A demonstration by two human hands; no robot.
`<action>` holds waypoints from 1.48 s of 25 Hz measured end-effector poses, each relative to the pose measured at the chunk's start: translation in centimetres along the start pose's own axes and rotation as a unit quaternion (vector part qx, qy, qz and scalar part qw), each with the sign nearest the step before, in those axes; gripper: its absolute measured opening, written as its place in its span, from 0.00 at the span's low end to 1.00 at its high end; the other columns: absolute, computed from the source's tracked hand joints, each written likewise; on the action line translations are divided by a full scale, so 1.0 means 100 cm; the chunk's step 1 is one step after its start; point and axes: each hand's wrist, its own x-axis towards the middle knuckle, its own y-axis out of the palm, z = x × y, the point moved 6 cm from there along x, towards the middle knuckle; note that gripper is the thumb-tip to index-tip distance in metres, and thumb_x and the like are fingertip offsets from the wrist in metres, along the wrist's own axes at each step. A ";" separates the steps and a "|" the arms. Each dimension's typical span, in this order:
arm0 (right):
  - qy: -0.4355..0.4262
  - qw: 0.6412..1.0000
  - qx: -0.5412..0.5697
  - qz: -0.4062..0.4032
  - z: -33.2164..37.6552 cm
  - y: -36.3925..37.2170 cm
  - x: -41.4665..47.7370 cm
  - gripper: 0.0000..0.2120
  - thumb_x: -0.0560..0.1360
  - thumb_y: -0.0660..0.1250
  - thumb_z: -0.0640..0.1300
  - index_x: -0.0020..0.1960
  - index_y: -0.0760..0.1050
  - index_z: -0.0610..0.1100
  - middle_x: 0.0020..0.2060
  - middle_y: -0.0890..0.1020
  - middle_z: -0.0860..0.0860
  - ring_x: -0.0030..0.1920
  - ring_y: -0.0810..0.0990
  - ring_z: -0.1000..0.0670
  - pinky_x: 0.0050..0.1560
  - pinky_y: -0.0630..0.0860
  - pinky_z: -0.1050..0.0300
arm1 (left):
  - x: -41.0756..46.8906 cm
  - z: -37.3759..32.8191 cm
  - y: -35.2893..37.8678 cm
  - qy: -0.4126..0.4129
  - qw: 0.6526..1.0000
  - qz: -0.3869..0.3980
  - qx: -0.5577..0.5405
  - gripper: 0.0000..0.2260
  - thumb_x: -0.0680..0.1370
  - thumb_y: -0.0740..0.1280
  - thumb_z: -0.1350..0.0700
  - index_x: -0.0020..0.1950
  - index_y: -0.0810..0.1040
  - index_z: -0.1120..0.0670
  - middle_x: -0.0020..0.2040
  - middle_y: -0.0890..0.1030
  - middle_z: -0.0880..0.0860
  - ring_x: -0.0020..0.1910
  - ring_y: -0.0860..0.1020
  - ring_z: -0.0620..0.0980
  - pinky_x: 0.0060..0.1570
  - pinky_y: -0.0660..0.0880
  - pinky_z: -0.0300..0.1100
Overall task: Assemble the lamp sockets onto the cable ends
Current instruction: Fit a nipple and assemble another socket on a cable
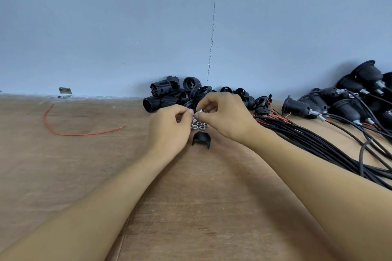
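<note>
My left hand (170, 128) and my right hand (224, 114) meet over the middle of the wooden table (84, 165). Between their fingertips they pinch a small silver threaded tube (199, 111). Just below the fingers lie several silver nuts (198, 125). A black socket cap (201, 137) stands on the table in front of the nuts. Loose black socket bodies (164, 95) are heaped against the wall behind my hands. A bundle of black cables (314, 140) with red wire ends runs off to the right.
Assembled black sockets on cables (339, 101) are piled at the far right against the blue wall. A loose red wire (70, 131) curves on the table at left. A small metal bracket (65, 92) sits at the wall's foot.
</note>
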 end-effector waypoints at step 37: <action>0.049 0.976 0.207 -0.040 -0.016 -0.012 -0.050 0.06 0.79 0.68 0.47 0.46 0.83 0.48 0.34 0.84 0.45 0.33 0.79 0.55 0.42 0.77 0.56 | -0.013 0.006 0.018 -0.153 0.914 0.131 -0.351 0.10 0.68 0.78 0.55 0.48 0.89 0.51 0.36 0.84 0.50 0.27 0.74 0.43 0.29 0.69 0.33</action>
